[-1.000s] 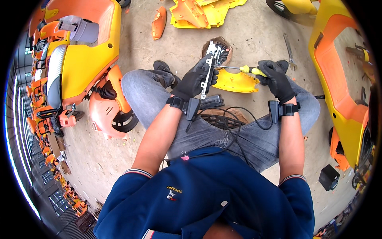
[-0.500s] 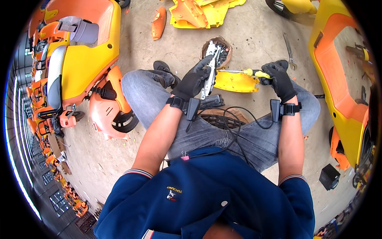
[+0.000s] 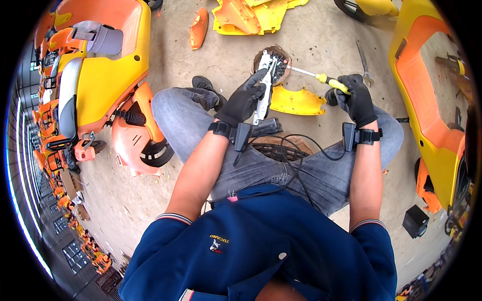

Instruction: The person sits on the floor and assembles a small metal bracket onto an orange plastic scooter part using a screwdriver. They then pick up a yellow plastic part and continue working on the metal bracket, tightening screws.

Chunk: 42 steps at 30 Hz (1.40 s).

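Observation:
My left hand (image 3: 244, 102), in a black glove, is closed around a long white and grey slotted part (image 3: 265, 95) whose exact kind I cannot make out. In my gloved right hand (image 3: 356, 98) is a screwdriver (image 3: 329, 82) with a yellow and black handle; its shaft points left. The screwdriver's tip reaches the rim of a round container (image 3: 286, 76) on the ground, filled with small dark pieces. Between my hands a curved yellow plastic panel (image 3: 297, 102) lies just beyond my legs.
Orange and yellow scooter bodies stand on the left (image 3: 113, 88) and right (image 3: 427, 105). A wrench (image 3: 365, 64) lies on the ground beyond my right hand. Yellow body panels (image 3: 251, 20) and an orange piece (image 3: 199, 30) lie farther off. Black cables (image 3: 301, 165) run between my wrist straps.
My right hand has turned the screwdriver so that its tip swings away from me, from above the yellow panel toward the container. My left hand keeps hold of the white and grey part.

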Motion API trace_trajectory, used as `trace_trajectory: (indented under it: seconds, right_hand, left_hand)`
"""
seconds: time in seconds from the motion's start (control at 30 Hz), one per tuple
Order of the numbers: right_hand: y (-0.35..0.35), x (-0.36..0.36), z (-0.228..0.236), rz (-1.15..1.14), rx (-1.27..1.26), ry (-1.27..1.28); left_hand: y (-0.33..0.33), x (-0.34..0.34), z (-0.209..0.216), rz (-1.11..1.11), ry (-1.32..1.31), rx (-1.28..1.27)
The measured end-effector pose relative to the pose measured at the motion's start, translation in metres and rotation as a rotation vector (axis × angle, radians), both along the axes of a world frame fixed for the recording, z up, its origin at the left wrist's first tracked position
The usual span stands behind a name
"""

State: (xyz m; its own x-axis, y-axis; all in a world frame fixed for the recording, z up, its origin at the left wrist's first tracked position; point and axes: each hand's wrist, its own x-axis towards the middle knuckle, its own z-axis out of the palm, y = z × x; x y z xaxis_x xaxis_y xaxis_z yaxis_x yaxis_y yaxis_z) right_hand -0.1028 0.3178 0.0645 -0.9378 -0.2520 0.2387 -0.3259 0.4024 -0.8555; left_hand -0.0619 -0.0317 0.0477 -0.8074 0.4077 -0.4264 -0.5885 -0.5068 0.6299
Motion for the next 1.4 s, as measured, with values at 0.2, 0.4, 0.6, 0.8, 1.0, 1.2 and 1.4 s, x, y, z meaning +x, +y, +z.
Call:
trace_trajectory:
  seconds: [0.2, 0.4, 0.6, 0.8, 1.0, 1.2, 1.4]
  right_hand:
    - [-0.007, -0.002, 0.012, -0.299, -0.702, -0.678]
    - [-0.007, -0.007, 0.013, -0.407, -0.957, -0.933]
    - [-0.017, -0.018, 0.01, -0.152, -1.018, -1.025]
    - [-0.053, -0.059, -0.033, -0.19, -0.669, -0.846]
    - [-0.059, -0.106, -0.142, -0.324, 0.003, -0.835]
    - [-0.06, -0.122, -0.24, -0.24, 0.608, -0.628]
    - [-0.084, -0.133, -0.293, -0.221, 0.731, -0.765]
  left_hand:
    - [-0.001, 0.0, 0.004, -0.008, -0.002, 0.027]
    - [-0.002, 0.003, 0.006, 0.02, -0.046, -0.045]
    - [-0.001, 0.001, 0.002, -0.002, -0.056, -0.046]
    - [0.002, -0.002, 0.015, 0.013, -0.098, -0.032]
    - [0.002, 0.0, 0.026, 0.143, -0.148, -0.021]
    - [0.002, -0.007, 0.027, 0.156, -0.249, -0.036]
    - [0.008, -0.025, 0.033, 0.185, -0.429, -0.033]
